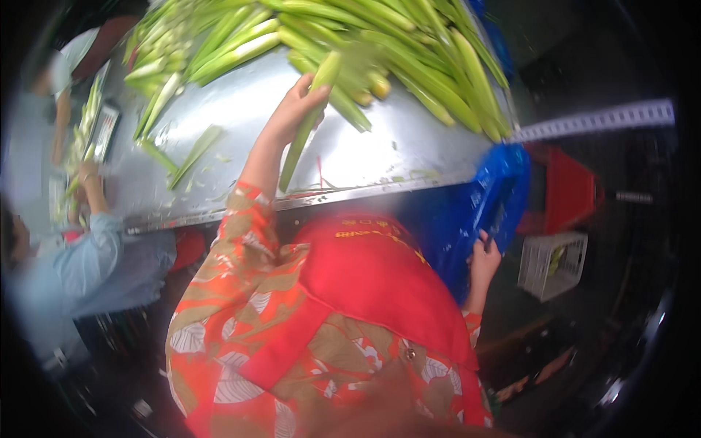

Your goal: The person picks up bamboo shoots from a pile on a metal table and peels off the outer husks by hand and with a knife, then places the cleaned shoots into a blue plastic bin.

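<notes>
My left hand (296, 106) is closed around a long green leafy stalk (293, 157), held up over the metal table (248, 150). The stalk stands upright in the picture, its thick pale end above my fingers and its thin end close to the table's front edge. Beyond it lies a heap of similar green stalks (431, 69), blurred next to the held one. My right hand (483, 261) is low at the right, beside a blue plastic bag (504, 175). Its fingers are curled, with a small dark thing at their tips that I cannot make out.
Paler stalks (157, 69) are piled at the far left, and loose leaf scraps (196, 155) lie on the table. A person in light blue (102, 252) works at the left; another person's arm (62, 124) shows beyond. A red container (566, 190) and a white crate (551, 266) stand at right.
</notes>
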A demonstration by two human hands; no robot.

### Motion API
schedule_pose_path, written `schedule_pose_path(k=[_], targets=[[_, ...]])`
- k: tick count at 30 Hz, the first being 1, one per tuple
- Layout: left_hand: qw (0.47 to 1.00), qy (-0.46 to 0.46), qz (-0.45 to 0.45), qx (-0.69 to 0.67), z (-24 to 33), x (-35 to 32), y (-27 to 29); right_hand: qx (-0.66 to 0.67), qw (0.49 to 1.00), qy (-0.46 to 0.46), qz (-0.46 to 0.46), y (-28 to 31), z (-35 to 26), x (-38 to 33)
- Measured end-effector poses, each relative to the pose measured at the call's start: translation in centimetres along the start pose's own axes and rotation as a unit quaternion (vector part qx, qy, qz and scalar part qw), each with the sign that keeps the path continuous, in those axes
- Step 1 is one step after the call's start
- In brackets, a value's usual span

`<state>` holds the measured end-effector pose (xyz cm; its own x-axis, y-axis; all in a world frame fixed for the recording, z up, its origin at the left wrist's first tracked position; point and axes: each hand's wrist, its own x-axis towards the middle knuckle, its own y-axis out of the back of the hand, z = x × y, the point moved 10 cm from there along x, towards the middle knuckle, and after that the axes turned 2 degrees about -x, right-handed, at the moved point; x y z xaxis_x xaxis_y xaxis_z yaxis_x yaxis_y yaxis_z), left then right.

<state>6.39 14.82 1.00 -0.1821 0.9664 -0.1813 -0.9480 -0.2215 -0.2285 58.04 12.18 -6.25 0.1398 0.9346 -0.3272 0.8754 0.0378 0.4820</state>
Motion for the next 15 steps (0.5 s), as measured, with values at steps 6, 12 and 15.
schedule_pose_path(k=[6,12,15], targets=[[0.987,0.006,-0.158,0.033,-0.6,-3.5,-14.0,-0.100,0.975,-0.045,0.191,8.3,3.9,0.6],[0.929,0.095,-0.340,0.107,-5.6,-6.2,-25.0,0.031,0.984,-0.003,0.176,11.6,0.7,-1.7],[0.905,0.141,-0.384,0.117,-8.4,-7.7,-28.5,0.082,0.989,0.090,0.080,6.7,-4.2,-4.4]])
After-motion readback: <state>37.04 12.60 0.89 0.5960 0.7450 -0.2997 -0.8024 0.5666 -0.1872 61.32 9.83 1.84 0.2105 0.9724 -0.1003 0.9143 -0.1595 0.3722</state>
